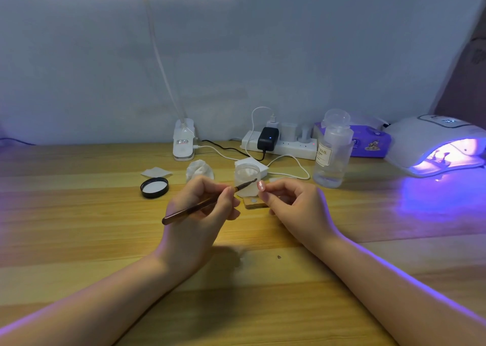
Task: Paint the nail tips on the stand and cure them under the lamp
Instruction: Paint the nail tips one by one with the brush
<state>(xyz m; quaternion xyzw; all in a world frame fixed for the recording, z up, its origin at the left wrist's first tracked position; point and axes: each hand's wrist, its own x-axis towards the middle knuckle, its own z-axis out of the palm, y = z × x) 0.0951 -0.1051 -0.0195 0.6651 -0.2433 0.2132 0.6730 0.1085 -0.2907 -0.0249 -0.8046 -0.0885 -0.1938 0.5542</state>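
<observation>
The wooden bench [79, 240] fills the lower half of the frame, and at the right edge the curing lamp [434, 145] glows violet with some small stands visible inside its mouth, well apart from the hands. Near the centre, the left hand [200, 214] holds a thin brush [205, 203] in a pen-like grip, fingers curled round the shaft. The long axis of the brush runs from lower left to upper right, and its dark tip ends just beside the nail tip [261, 185]. The right hand [292, 203] pinches this nail tip from below between thumb and forefinger, so its pale pink face is turned toward the brush. The nail tip therefore lies to the right of the brush end and slightly lower; I judge the next stroke needs only a short move of the left hand to the right. Behind the fingers stands a small clear jar [246, 180], and under them a wooden stand base [253, 202] lies on the bench.
</observation>
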